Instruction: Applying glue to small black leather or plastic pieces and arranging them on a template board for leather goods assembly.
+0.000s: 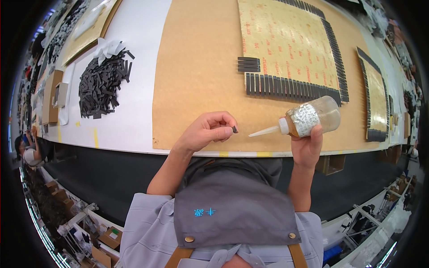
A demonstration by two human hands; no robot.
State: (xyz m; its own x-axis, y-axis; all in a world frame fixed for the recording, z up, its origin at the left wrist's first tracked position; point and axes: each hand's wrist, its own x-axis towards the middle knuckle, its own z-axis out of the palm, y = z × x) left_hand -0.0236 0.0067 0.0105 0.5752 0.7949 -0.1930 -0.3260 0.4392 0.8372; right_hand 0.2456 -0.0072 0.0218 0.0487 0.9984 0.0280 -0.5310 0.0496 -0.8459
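Between the thumb and finger of my left hand (209, 132) is a small black strip (235, 129), its end pointing right. My right hand (307, 148) grips a clear squeeze bottle (328, 114), tilted on its side and wrapped with silver tape. The bottle's long thin nozzle (264, 131) points left toward the strip, with a gap between them. Amber-brown liquid shows near the cap. Beyond my hands lies a yellowish sheet (286, 40) edged with black strips on its near and right sides. Several loose strips (249, 64) lie side by side at its left edge.
A heap of black strips (102, 85) with a crumpled pale piece (108, 49) lies on the white table at left. Brown paper (192, 67) covers the middle. Another strip-edged sheet (375, 96) is at right. Cardboard boxes (52, 96) and a person (33, 149) are far left.
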